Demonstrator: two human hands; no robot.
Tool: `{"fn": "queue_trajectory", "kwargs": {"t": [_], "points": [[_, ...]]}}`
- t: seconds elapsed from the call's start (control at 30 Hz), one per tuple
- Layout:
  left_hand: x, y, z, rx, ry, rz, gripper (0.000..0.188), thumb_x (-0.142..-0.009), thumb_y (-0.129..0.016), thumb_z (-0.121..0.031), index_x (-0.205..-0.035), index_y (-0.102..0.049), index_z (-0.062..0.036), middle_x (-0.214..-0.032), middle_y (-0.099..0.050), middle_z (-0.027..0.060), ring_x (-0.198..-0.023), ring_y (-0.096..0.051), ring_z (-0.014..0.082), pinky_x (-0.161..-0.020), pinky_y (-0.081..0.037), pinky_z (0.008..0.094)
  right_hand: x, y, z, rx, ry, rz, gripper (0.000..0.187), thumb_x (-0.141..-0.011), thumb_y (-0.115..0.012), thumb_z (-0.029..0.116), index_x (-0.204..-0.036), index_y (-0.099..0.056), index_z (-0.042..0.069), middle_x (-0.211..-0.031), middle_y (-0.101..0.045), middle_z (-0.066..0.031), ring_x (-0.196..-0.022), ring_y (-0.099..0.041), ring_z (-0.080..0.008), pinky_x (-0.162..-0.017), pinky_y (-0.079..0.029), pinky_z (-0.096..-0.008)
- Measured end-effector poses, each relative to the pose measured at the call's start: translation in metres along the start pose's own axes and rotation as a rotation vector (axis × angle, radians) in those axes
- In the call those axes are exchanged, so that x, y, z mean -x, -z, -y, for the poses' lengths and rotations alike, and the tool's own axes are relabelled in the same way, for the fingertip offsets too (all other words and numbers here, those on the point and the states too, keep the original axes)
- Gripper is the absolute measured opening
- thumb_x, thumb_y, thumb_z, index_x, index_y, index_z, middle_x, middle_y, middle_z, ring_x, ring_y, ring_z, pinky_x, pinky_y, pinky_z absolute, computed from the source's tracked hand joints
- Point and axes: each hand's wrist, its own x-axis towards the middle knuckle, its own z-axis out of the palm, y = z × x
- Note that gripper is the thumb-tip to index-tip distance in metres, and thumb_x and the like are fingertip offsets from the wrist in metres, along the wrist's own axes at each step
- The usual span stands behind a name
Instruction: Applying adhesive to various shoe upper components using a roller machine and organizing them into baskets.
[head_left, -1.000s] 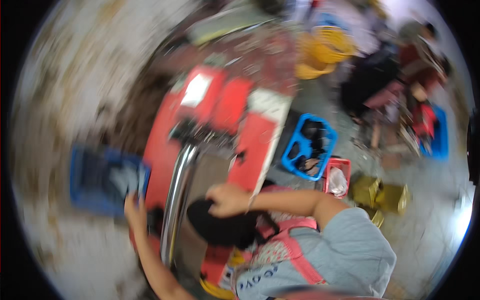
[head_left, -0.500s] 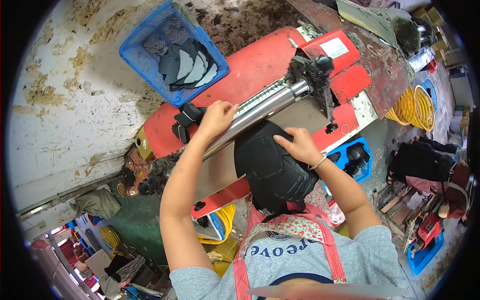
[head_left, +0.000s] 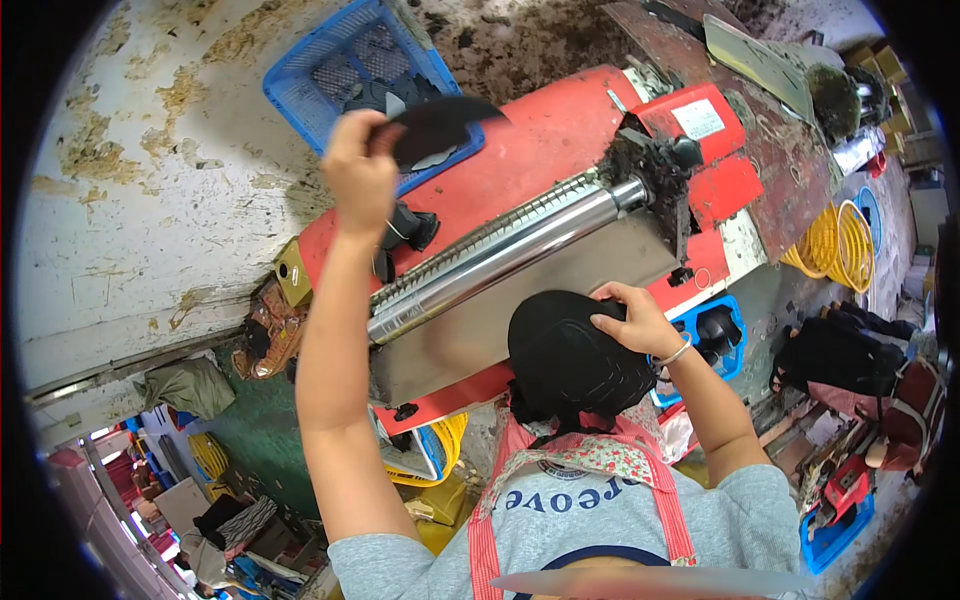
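Observation:
My left hand (head_left: 362, 175) is raised over the near corner of a blue plastic basket (head_left: 300, 105), its fingers closed on a thin black curved piece (head_left: 445, 125) that is blurred by motion. Grey, dark and pale cut pieces (head_left: 400, 95) lie in the basket. Close to my body, my right hand (head_left: 636, 320) grips the right edge of a stack of black curved pieces (head_left: 575, 350), thumb on top. Between the hands lies a red machine (head_left: 550, 110) with a shiny steel roller (head_left: 520, 255) and a flat metal plate (head_left: 530, 290) in front of it.
Small black blocks (head_left: 410, 228) sit on the machine left of the roller. A blue crate (head_left: 735, 345) with black pieces stands beyond my right wrist. Yellow baskets (head_left: 835, 245) are at the right, and a worn white wall (head_left: 150, 200) is at the left.
My left hand has left the roller and risen toward the basket, now with a black piece in it. My right hand and the stack have come nearer my body, off the plate.

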Motion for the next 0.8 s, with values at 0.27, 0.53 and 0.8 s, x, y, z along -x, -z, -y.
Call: {"fn": "queue_trajectory", "kwargs": {"t": [0.27, 0.53, 0.8], "points": [[0.054, -0.027, 0.009, -0.184, -0.049, 0.618, 0.032, -0.08, -0.067, -0.027, -0.092, -0.064, 0.0018, -0.095, -0.062, 0.0193, -0.092, -0.056, 0.0349, -0.083, -0.044, 0.041, -0.021, -0.009, 0.013, 0.135, -0.149, -0.144, 0.033, -0.08, -0.065, 0.029, -0.084, -0.064, -0.003, -0.074, -0.063, -0.0213, -0.069, -0.062, -0.034, -0.063, -0.047, -0.0388], [0.091, -0.033, -0.008, 0.123, 0.464, 0.691, 0.024, -0.081, -0.066, -0.018, -0.087, -0.062, 0.0043, -0.076, -0.063, 0.0139, -0.07, -0.059, 0.0162, -0.067, -0.046, 0.0304, -0.008, -0.008, 0.0, 0.008, 0.051, -0.156, 0.032, -0.072, -0.072, 0.027, -0.085, -0.063, -0.001, -0.078, -0.064, -0.0169, -0.075, -0.063, -0.0303, -0.069, -0.047, -0.0372], [0.002, 0.003, 0.0, 0.038, 0.03, -0.024, 0.013, -0.073, -0.069, -0.006, -0.082, -0.063, -0.0009, -0.081, -0.063, 0.0157, -0.071, -0.06, 0.0301, -0.066, -0.046, 0.0366, 0.005, -0.003, 0.004, 0.036, -0.162, -0.081, 0.027, -0.076, -0.067, 0.021, -0.089, -0.063, -0.002, -0.08, -0.065, -0.0176, -0.072, -0.063, -0.03, -0.067, -0.047, -0.0374]]}}
